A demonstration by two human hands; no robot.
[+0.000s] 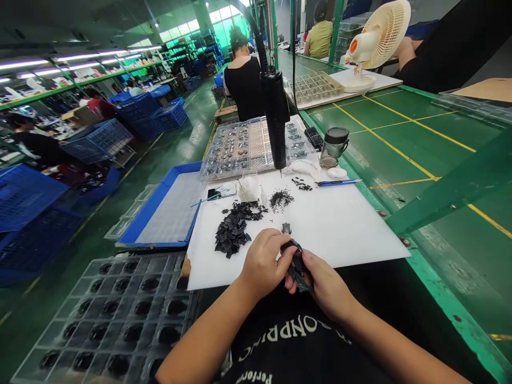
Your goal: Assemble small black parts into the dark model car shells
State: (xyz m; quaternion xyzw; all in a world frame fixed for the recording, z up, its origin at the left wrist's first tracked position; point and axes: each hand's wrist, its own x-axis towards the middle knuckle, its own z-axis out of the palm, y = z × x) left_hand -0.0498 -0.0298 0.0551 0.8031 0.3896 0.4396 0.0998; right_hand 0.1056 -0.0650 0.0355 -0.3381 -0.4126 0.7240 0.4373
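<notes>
At six o'clock, our left hand [262, 265] and right hand [326, 285] clamp a black part [296, 265]; a slip could lose it among black scraps [233, 230].

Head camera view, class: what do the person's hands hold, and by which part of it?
The left hand and right hand hold one small black plastic part, the left at its upper end, the right around its side; exact kind unclear.

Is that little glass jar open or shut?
Shut: the jar has a dark lid sitting on top of it.
</notes>
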